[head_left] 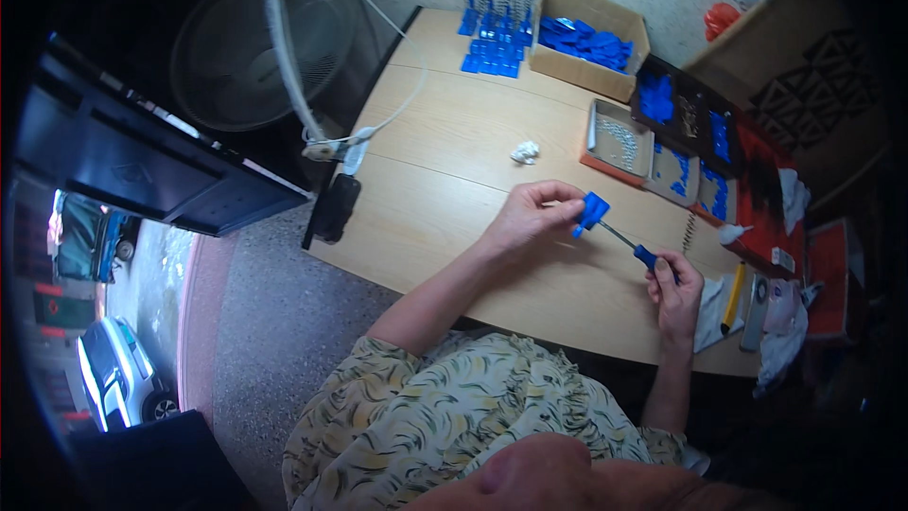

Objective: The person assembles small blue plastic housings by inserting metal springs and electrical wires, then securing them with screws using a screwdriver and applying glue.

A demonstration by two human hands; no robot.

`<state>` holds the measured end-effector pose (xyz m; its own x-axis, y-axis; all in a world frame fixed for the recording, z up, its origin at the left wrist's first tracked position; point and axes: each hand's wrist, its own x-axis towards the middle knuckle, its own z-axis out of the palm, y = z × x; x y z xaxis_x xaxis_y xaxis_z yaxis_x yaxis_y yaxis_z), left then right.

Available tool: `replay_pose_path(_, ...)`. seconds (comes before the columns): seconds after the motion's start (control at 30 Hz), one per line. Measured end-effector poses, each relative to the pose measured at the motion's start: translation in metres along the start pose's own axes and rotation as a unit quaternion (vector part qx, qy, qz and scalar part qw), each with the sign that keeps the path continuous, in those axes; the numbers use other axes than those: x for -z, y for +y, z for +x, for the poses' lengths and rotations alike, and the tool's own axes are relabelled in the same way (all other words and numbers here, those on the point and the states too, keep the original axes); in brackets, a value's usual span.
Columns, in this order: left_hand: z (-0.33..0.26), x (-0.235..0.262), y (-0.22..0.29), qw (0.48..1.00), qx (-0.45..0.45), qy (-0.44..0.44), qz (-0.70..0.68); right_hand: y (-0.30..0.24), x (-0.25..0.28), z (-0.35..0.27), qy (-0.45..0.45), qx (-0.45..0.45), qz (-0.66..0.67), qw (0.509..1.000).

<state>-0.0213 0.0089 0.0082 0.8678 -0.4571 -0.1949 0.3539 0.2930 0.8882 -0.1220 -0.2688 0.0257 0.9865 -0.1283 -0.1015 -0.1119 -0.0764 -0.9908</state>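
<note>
A small blue plastic piece [594,209] is pinched between the thumb and fingers of my left hand [532,218], above the table. My right hand [677,291] is closed round the blue handle of a screwdriver [644,255]. Its metal shaft slants up and left, and the tip meets the blue piece. Whether the tip sits on a screw is too small to tell. Just right of the screwdriver, a dark coil spring [689,232] lies on the table [426,189]. A crumpled white scrap [524,152] rests beyond my left hand.
Along the back stand finished-looking blue pieces with springs [495,38] and a cardboard box [582,76] of blue parts. Small trays [617,170] hold screws and blue bits on the right. A yellow cutter [733,301] lies near right. A white cable [416,85] crosses the left edge.
</note>
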Motion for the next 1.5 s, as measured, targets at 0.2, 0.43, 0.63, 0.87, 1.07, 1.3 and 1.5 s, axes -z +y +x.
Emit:
replay_pose_path(0.2, -0.010, 0.003, -0.002, 0.999, 0.022, -0.028, -0.030, 0.003, 0.007, -0.005, -0.042, -0.026, 0.041, 0.998)
replay_pose_path(0.43, -0.020, 0.008, -0.007, 0.992, 0.069, -0.064, -0.084, 0.014, 0.007, -0.010, -0.072, -0.041, 0.070, 0.994)
replay_pose_path(0.63, -0.013, 0.020, -0.024, 0.989, 0.065, -0.097, -0.092, 0.022, 0.007, -0.008, -0.085, -0.037, 0.086, 0.992)
replay_pose_path(0.87, -0.016, 0.010, -0.012, 0.985, 0.053, -0.113, -0.117, 0.022, 0.004, 0.002, -0.075, -0.048, 0.107, 0.990)
replay_pose_path(1.07, -0.016, 0.017, -0.014, 0.982, 0.045, -0.134, -0.126, 0.016, -0.001, 0.009, -0.101, -0.048, 0.090, 0.990)
replay_pose_path(1.3, -0.018, 0.018, -0.012, 0.982, 0.045, -0.134, -0.122, -0.008, -0.010, 0.001, -0.093, -0.013, 0.060, 0.994)
replay_pose_path(1.5, -0.018, 0.013, -0.012, 0.978, 0.033, -0.115, -0.173, -0.006, -0.005, -0.001, -0.054, 0.027, -0.023, 0.998)
